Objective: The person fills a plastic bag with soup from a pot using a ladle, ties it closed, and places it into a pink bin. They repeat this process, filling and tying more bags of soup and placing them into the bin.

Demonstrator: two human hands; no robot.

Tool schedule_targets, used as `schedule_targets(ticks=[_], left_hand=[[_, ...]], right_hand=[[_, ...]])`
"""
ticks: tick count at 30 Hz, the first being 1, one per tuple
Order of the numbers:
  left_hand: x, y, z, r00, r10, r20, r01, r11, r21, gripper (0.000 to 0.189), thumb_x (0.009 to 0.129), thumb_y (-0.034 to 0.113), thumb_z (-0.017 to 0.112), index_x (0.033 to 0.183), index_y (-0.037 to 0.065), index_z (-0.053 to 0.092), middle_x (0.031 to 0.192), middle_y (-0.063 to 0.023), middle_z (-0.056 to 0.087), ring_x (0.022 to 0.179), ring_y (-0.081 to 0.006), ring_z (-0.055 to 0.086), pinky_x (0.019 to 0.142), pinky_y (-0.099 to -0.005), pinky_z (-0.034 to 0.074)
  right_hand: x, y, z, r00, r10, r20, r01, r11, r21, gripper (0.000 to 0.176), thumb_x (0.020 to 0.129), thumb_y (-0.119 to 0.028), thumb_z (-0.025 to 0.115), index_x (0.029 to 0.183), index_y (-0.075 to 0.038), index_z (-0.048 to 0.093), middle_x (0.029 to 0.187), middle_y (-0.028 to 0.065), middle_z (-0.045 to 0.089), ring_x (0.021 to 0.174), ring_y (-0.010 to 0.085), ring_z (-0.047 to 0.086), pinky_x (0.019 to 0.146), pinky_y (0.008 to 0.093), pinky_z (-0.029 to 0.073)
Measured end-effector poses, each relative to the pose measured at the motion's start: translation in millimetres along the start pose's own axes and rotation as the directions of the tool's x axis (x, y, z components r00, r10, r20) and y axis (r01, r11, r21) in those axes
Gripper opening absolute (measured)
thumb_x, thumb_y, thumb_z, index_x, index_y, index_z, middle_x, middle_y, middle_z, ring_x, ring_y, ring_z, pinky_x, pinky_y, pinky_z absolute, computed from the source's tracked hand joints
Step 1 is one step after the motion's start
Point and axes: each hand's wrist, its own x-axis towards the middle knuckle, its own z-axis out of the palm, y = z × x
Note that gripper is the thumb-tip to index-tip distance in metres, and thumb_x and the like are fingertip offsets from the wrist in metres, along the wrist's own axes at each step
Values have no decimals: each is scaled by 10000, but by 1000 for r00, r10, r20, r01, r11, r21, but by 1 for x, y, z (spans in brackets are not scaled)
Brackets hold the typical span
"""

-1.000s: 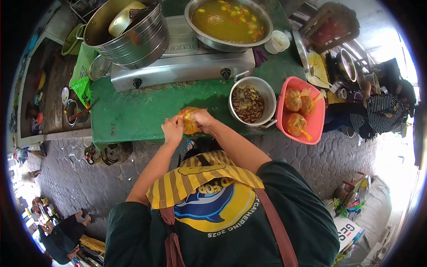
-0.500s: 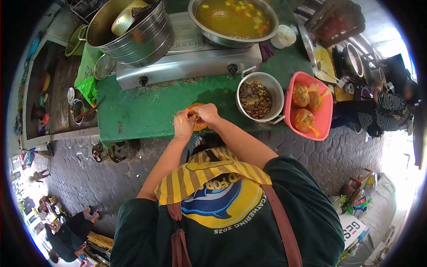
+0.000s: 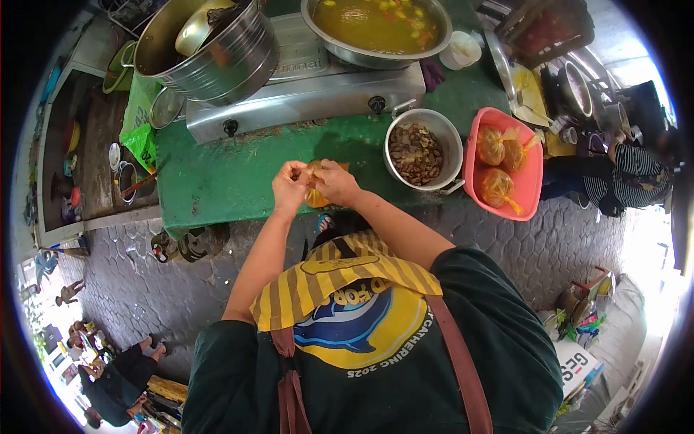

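Observation:
At the front edge of the green table (image 3: 231,173), a small plastic bag of orange-yellow food (image 3: 316,198) is between my hands. My right hand (image 3: 335,182) is closed around its upper part, covering much of it. Close against the bag's left side, my left hand (image 3: 290,186) has its fingers curled into a pinch; what they hold is hidden. To the right stands a metal pot (image 3: 454,148) with dark brown chunks of food in it. Beyond that, a pink plastic basin (image 3: 531,184) holds three tied bags of orange food (image 3: 497,186).
A two-burner gas stove (image 3: 311,101) stands behind my hands. On it are a tall metal pot (image 3: 238,65) and a wide basin of yellow broth (image 3: 376,25). White cups (image 3: 461,52) sit beside it. Other people (image 3: 636,173) are at the far right and lower left.
My hands have moved slightly apart, the left one shifting left. The bag now shows more between them, upright with its top toward the stove. The view has shifted slightly.

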Motion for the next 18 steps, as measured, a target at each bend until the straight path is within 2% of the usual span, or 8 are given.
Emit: schedule_targets(ticks=[7,8,9,10,12,13,14,18], left_hand=[[2,26,-12,997,32,-72,-28,997,66,142,799,-11,564,937,23,575,768,-21,599,658,-100,532,642,-254,450],[1,41,-12,937,350,8,-311,823,476,156,793,12,557,946,22,584,790,-48,612,695,-150,552,688,-291,446],[0,55,-10,789,577,212,-508,420,752,176,786,35,550,956,21,594,812,-76,625,732,-200,572,734,-328,441],[-2,64,-8,781,583,226,-526,416,741,176,786,35,550,956,21,594,812,-76,625,732,-200,572,734,-328,441],[-9,78,1,781,436,447,-534,97,840,214,773,110,536,959,36,610,880,-109,637,860,-286,582,822,-383,412],[-7,82,4,860,151,488,-505,104,857,217,781,143,525,949,43,620,895,-110,645,876,-284,593,819,-389,423],[-3,84,3,860,-145,489,-481,85,872,227,789,176,513,938,49,629,910,-110,652,891,-282,604,815,-395,434],[1,76,-7,833,-281,476,-491,20,871,227,813,187,473,881,62,649,900,-162,653,857,-299,630,739,-409,495]], right_hand=[[7,4,-4,971,-219,-94,204,968,-149,173,726,-193,652,826,-55,623,905,90,518,902,274,495,779,355,451],[9,6,-1,966,-240,-92,226,964,-136,162,702,-174,654,795,-46,622,876,90,524,888,280,499,769,360,453],[11,7,2,961,-260,-92,248,960,-127,151,677,-154,656,765,-36,620,847,91,529,874,287,503,759,365,455],[14,8,6,962,-251,-107,235,962,-138,151,677,-154,656,765,-36,620,847,91,529,874,287,503,759,365,455],[17,8,8,915,-364,-176,347,930,-120,111,639,-121,642,689,-32,600,789,98,533,841,295,514,740,372,455],[18,6,8,924,-350,-158,323,931,-173,90,633,-111,632,673,-42,590,771,102,529,824,297,517,724,372,455],[18,2,6,933,-329,-143,293,929,-226,71,626,-101,623,658,-53,581,752,107,525,806,300,520,708,371,454],[12,3,12,868,-465,-172,436,881,-183,120,658,-166,612,761,-107,593,808,76,502,834,269,499,673,359,430]])
